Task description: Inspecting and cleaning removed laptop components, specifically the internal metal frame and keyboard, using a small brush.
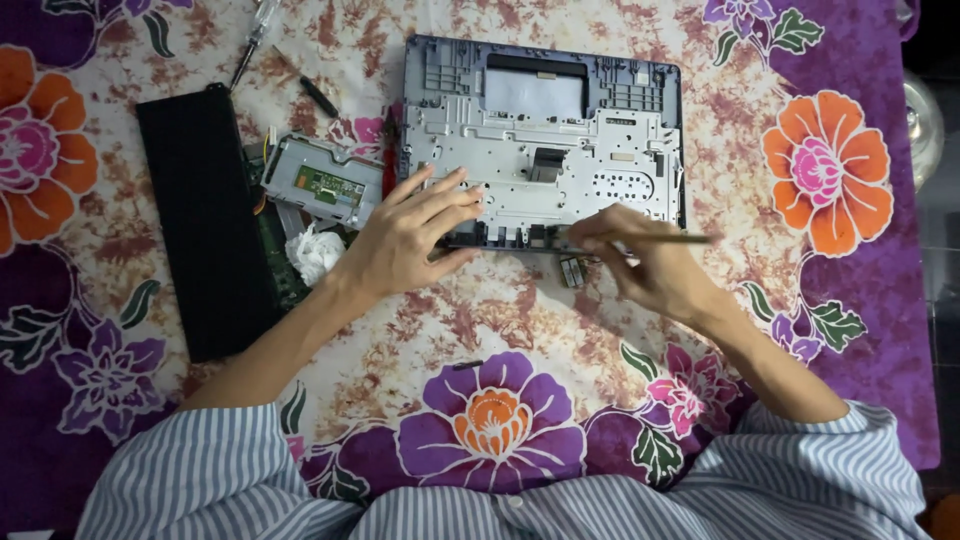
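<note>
Purple-and-cream flowered cloth (520,330) covers the worktop; all places below are given relative to the opened laptop chassis (545,140) lying at upper centre, its grey metal inner frame facing up.

Far left of the chassis: a long black slab (205,220), perhaps a battery or keyboard strip, lying lengthwise. Between slab and chassis: a silver drive-like unit (322,180) with a green circuit strip on its face, touching the chassis's left edge or nearly so. Just below that unit, a crumpled white wad (316,252). Above-left of the chassis, a screwdriver (252,40) and a short black rod-shaped piece (318,96).

Left hand (405,240) lies on the chassis's lower-left corner, fingers spread wide and flat across the metal frame, thumb hooked under the front edge. It holds nothing; it presses on the chassis.

Right hand (650,265) sits at the chassis's lower-right front edge, fingers pinched narrow around a thin brown stick-like tool (660,238), held near level along that edge. Just under that edge, between the hands, a small green circuit card (572,270) rests on the cloth.

Striped shirt sleeves (190,470) fill the bottom of the view.
</note>
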